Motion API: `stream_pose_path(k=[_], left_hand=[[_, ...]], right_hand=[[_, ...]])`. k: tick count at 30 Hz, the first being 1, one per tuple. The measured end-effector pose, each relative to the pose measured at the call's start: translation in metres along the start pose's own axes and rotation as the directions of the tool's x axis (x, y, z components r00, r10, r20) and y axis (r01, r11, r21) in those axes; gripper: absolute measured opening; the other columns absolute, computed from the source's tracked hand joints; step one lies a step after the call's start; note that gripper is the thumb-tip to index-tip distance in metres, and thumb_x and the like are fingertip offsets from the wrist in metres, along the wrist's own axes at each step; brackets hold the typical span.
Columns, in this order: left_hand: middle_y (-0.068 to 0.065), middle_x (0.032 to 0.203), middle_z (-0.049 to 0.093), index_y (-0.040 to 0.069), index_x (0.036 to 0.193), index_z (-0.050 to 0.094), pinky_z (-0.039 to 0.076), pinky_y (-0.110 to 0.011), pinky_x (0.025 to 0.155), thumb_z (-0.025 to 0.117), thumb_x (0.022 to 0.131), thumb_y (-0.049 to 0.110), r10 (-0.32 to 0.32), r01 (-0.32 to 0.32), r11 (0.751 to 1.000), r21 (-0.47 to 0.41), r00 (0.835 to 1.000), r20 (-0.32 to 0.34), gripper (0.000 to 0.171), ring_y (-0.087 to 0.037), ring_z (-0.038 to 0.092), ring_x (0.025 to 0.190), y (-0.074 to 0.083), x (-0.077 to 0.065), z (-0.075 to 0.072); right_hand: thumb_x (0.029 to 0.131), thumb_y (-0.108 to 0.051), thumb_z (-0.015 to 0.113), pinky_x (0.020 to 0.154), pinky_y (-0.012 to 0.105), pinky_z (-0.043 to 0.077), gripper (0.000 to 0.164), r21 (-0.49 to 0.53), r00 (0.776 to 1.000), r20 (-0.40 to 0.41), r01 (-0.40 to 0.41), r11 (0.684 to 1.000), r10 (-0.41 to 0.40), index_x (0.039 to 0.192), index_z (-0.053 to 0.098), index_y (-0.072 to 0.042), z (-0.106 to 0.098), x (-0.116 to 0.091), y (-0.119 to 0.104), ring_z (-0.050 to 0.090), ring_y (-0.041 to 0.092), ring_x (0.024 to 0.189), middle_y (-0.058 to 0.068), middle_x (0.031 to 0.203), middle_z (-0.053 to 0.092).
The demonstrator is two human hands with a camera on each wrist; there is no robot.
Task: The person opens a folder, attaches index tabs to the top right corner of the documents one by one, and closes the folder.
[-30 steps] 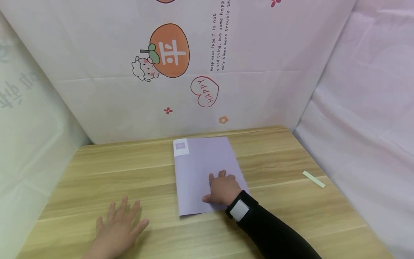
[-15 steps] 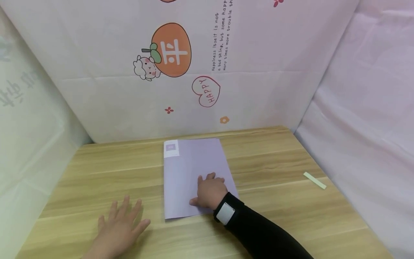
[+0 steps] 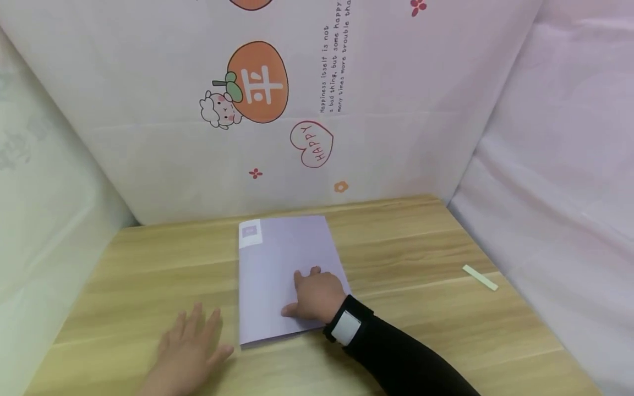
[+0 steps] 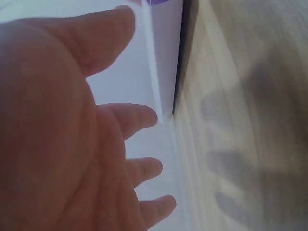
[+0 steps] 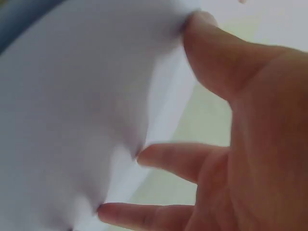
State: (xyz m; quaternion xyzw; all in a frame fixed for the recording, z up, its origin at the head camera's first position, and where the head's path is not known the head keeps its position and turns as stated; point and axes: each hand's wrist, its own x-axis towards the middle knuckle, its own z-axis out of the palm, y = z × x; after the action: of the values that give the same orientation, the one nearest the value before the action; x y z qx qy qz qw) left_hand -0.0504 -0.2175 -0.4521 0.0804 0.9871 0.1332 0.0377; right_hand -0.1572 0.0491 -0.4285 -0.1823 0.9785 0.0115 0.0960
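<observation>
The folder point(image 3: 269, 269) on the bench point(image 3: 163, 264) is pressed by the right hand point(image 3: 319, 297), fingers spread, apparently for steadiness, while the left hand point(image 3: 185, 352) is held beside it, fingers apart.

The right hand point(image 3: 318, 296) hides part of the folder point(image 3: 269, 286), whose label point(image 3: 250, 233) is illegible.

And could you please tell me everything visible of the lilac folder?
The lilac folder is thin, rectangular and smooth, apparently paper or plastic. A white patch with a purple square marks its far left corner. It lies shut and roughly flat on the wood-grain table, long sides running away from the person. The right hand rests its fingers on it; the left hand is apart.
</observation>
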Motion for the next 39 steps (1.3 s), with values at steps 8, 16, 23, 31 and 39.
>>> stream_pose_path(k=[8,16,23,31,39], left_hand=[[-0.035,0.15,0.031,-0.002,0.144,0.048,0.035,-0.072,0.094,0.073,0.087,0.046,0.128,-0.127,0.992,0.017,0.99,-0.061,0.079,-0.057,0.034,0.131,0.002,0.006,0.003],[-0.035,0.143,0.04,-0.002,0.14,0.052,0.044,-0.064,0.091,0.078,0.083,0.043,0.185,-0.18,0.982,0.052,0.976,-0.114,0.077,-0.053,0.044,0.124,-0.009,0.011,0.01],[-0.039,0.14,0.04,-0.004,0.136,0.055,0.042,-0.066,0.092,0.078,0.083,0.044,0.163,-0.16,0.986,0.036,0.982,-0.095,0.075,-0.059,0.045,0.119,-0.019,0.007,0.018],[-0.041,0.141,0.036,-0.003,0.14,0.051,0.043,-0.07,0.086,0.073,0.086,0.05,0.11,-0.109,0.994,0.01,0.994,-0.027,0.079,-0.063,0.045,0.116,-0.028,0.004,0.023],[-0.041,0.139,0.039,-0.002,0.138,0.053,0.047,-0.069,0.08,0.075,0.085,0.048,0.116,-0.115,0.993,0.019,0.991,-0.073,0.076,-0.062,0.048,0.113,-0.025,-0.001,0.024]], right_hand=[[0.092,-0.062,0.058,0.078,0.043,0.056,0.077,0.015,0.997,-0.065,0.047,0.999,-0.046,0.136,0.057,0.001,-0.026,-0.024,0.068,0.056,0.036,0.12,0.018,0.128,0.063],[0.093,-0.033,0.066,0.071,0.045,0.052,0.03,0.06,0.992,-0.121,0.028,0.998,-0.02,0.096,0.064,-0.003,-0.009,-0.038,0.185,0.058,0.031,0.089,0.009,0.092,0.061],[0.094,-0.027,0.064,0.1,0.06,0.039,0.058,0.094,0.987,-0.153,-0.043,0.995,0.057,0.14,0.05,0.005,0.034,-0.068,0.303,0.045,0.051,0.126,0.033,0.14,0.046],[0.09,-0.006,0.067,0.087,0.055,0.049,0.028,0.089,0.965,-0.241,-0.085,0.992,0.104,0.116,0.067,0.004,0.043,-0.112,0.355,0.06,0.043,0.103,0.023,0.108,0.065],[0.087,-0.002,0.067,0.081,0.055,0.051,0.013,0.114,0.951,-0.247,-0.163,0.98,0.187,0.099,0.074,0.001,0.048,-0.117,0.366,0.064,0.043,0.094,0.021,0.097,0.069]])
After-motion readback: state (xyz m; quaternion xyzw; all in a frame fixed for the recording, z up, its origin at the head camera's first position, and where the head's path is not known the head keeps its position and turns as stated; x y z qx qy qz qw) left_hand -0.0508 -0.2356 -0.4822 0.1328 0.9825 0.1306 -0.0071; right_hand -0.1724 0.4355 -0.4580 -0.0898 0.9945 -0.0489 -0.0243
